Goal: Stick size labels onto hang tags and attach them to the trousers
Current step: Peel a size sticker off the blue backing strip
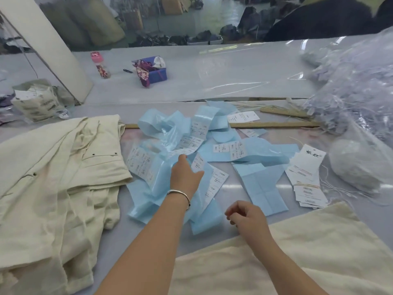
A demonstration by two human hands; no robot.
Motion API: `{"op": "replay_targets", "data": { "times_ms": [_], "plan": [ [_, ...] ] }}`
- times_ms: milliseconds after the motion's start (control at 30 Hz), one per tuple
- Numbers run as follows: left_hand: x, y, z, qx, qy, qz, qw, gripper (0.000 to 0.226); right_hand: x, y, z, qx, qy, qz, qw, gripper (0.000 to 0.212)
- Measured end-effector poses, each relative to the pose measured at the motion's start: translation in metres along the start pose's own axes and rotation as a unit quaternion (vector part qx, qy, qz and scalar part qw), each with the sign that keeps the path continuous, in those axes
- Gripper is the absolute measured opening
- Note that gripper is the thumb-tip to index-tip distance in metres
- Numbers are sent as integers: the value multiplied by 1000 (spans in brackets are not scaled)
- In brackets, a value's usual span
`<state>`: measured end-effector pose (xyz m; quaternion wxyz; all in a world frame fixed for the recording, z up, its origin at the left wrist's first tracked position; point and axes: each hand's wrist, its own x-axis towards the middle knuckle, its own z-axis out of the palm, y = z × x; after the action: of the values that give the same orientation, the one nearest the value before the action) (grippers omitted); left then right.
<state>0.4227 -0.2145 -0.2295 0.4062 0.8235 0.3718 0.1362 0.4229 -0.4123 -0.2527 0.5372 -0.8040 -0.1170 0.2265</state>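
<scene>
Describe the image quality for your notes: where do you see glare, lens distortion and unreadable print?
Head view: glare streaks the clear plastic sheet at the far side; wide-angle distortion bends the table edge and wooden strip; print on the size labels beyond the left hand is too soft to read.

A single head-worn wide-angle camera looks forward and down, close over the table (pixel 244 67), forearms entering from the frame's lower edge.
</scene>
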Motion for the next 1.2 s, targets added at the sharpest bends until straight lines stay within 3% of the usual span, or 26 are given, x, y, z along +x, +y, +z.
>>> {"op": "replay_targets", "data": {
  "times_ms": [67,133,233,367,500,767,900,1033,1200],
  "plan": [
    [12,-6,4,12,-26,-22,999,47,8,0,4,-2,3,10,1000,33],
    [17,-10,4,-8,-47,-32,998,25,15,-6,7,1,15,2,1000,31],
    [6,-13,-2,-197,-91,-62,974,12,27,-25,12,-11,54,-61,997,27],
    [-21,-15,-16,-397,-182,-52,898,39,42,-60,23,-64,90,-190,976,18],
    [-33,-17,-24,-460,-248,-11,853,51,51,-82,32,-192,117,-238,945,26],
    [-39,-19,-31,-456,-246,-5,855,42,52,-91,34,-223,118,-225,941,19],
    [-34,-11,-35,-473,-209,-56,854,32,52,-89,31,-223,101,-242,939,11],
    [-27,-7,-37,-413,-137,-93,896,24,51,-89,31,-231,96,-275,928,9],
    [-24,-3,-38,-445,-125,-133,877,12,45,-90,30,-220,155,-299,916,10]
  ]
}}
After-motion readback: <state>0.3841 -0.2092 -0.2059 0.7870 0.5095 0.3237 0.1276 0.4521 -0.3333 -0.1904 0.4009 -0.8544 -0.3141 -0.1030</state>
